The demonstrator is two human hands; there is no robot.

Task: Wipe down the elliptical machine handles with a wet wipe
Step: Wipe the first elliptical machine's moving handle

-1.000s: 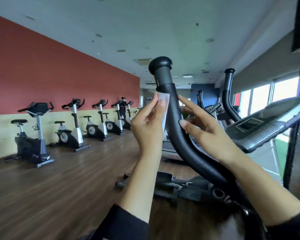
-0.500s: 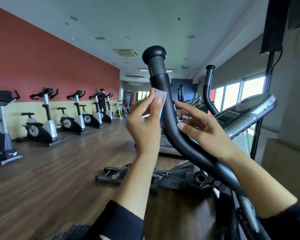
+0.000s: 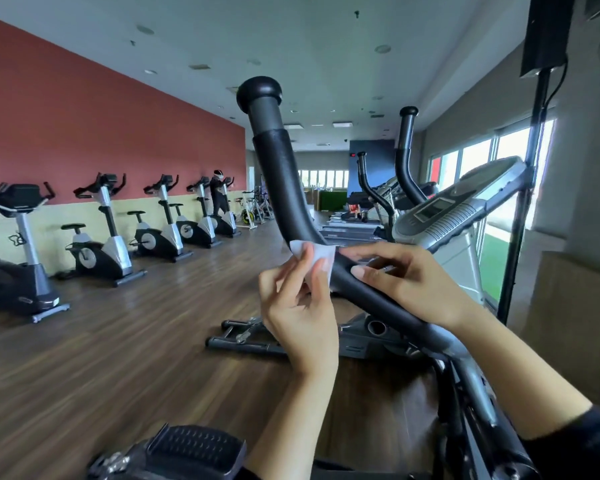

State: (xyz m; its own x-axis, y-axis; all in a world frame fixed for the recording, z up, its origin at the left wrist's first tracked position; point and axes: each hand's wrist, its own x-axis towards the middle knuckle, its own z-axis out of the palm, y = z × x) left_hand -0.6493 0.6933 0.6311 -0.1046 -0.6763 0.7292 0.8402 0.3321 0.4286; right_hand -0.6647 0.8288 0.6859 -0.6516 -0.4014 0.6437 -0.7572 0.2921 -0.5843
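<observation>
Wipe (image 3: 321, 259), pinched by left hand (image 3: 298, 306) against handle's (image 3: 281, 174) bend, should wrap snugly; right hand (image 3: 413, 282) grips handle.

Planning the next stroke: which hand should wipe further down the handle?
Left. The left hand pinches the wet wipe against the handle; the right hand only holds the bare handle beside it.

— What lines the left side?
— A row of black-and-silver exercise bikes (image 3: 108, 244) on the brown wood-plank floor (image 3: 118, 341), against a red-over-cream wall (image 3: 84, 126).
— Anyone there?
— A person in dark clothes (image 3: 219, 197) stands among the farthest bikes. Bright windows (image 3: 471, 161) run along the right, near a black upright pole (image 3: 520, 220).
</observation>
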